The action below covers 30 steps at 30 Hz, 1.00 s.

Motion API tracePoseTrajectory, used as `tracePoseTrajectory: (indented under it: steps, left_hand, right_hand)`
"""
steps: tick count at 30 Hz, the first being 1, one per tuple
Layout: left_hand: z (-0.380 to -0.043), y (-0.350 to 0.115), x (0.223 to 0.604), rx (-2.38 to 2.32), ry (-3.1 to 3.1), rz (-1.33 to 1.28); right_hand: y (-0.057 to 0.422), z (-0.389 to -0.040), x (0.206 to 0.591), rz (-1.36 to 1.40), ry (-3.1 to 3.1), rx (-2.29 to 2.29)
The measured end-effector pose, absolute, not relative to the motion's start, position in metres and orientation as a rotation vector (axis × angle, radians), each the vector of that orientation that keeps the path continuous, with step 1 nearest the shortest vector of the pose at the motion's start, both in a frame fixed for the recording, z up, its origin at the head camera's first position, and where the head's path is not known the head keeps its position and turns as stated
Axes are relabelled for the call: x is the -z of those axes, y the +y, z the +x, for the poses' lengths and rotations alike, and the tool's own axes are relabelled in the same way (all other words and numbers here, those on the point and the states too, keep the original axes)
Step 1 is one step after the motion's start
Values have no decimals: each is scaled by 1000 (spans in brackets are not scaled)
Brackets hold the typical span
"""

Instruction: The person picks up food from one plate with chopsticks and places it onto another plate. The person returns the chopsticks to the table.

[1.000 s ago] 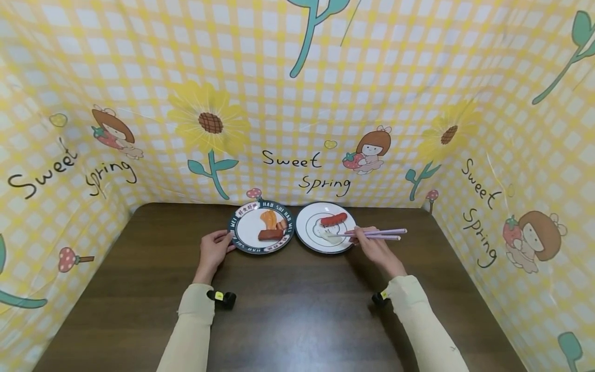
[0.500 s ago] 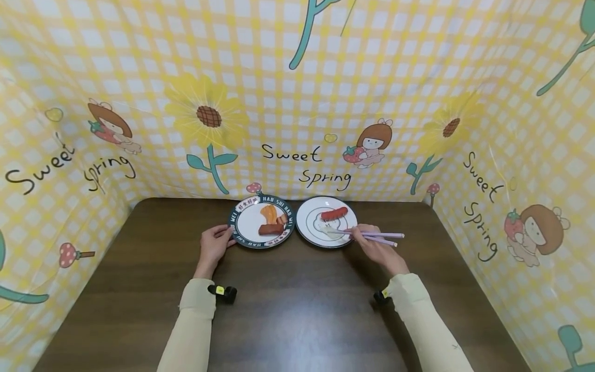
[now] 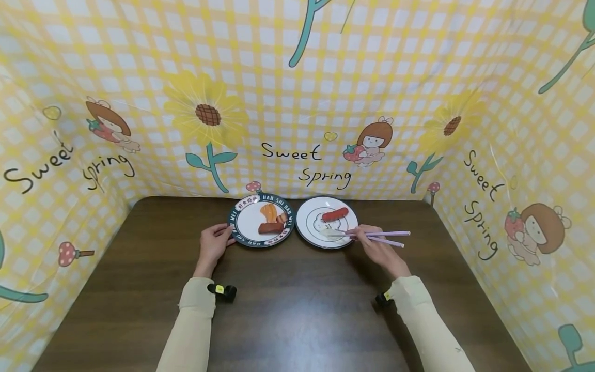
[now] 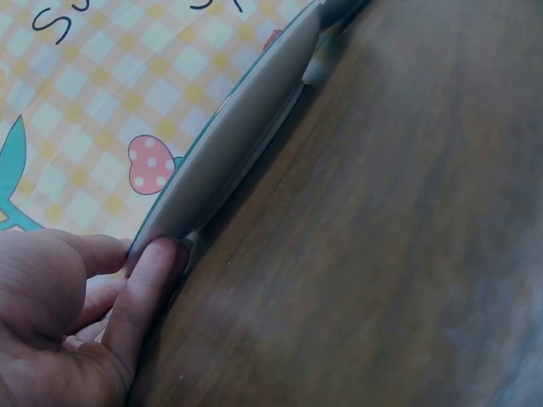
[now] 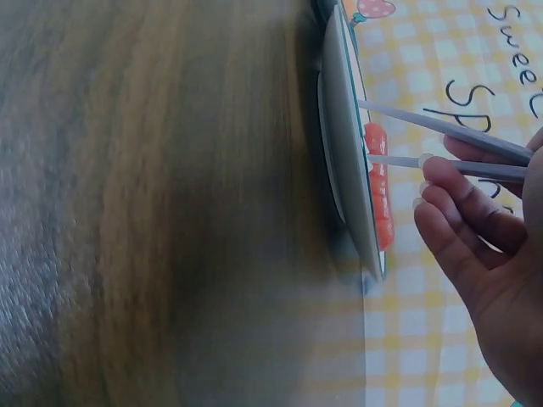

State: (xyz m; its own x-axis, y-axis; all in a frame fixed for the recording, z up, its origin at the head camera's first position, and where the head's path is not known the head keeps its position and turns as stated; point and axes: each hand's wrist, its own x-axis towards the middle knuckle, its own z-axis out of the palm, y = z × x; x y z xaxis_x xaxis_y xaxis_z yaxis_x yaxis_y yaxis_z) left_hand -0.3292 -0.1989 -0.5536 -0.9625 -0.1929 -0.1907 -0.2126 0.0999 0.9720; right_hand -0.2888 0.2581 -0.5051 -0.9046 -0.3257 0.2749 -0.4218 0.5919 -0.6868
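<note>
Chopsticks (image 3: 390, 233), lilac in the head view and greyish in the right wrist view, extend over the right-hand plate (image 3: 304, 222), held in the right hand (image 3: 375, 245); that hand's digits pinch the shafts, and the two sticks stand apart from each other in the right wrist view. Their pale tips reach a whitish piece (image 3: 329, 233) lying on the near part of that plate; whether they clasp it cannot be told, as its outline blends with the white glaze. Just beyond the tips, on the same plate, lies a red sausage (image 3: 334, 214) with notched sides. The plate is white with a dark edge and thin concentric lines. Just beside it, rim close to rim, sits the green-rimmed plate (image 3: 246, 222), lettered around its border and bearing a brown block (image 3: 271, 228), a yellow-orange piece (image 3: 268, 212) and a small pinkish-brown piece (image 3: 281, 218), grouped right of centre. The left hand (image 3: 215, 244) pinches the outer edge of this second plate, its digits pressed against the rim. Both forearms wear cream sleeves (image 3: 188, 320), with a black device (image 3: 225, 293) at each wrist. Both plates rest near the far edge of a dark wooden table (image 3: 288, 310), around which hangs a yellow-and-white checked cloth (image 3: 297, 93) printed with sunflowers, cartoon figures and the words "Sweet Spring".
</note>
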Motion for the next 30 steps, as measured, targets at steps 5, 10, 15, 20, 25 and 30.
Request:
tracePoseTrajectory:
  steps: [5,10,15,20,25,30]
  left_hand:
    - [-329,-199,552,-2048,2319,-424]
    - [-328,-199,550,-2038,2324,-427]
    - [-328,-199,550,-2027,2332,-436]
    - [-330,-199,549,-2022,2338,-436]
    - [-330,-200,550,-2015,2341,-431]
    - [-328,-200,552,-2028,2329,-433]
  right_hand:
    - [260,-291,504,570,-2720,-1366]
    - [261,-299,504,511,-2675,-1541]
    - [264,-301,502,437,-2724,-1471]
    - [268,-304,501,492,-2731,-1484]
    - [266,-305,495,605,-2753,-1454]
    - [259,-300,487,684,-2821,-1400]
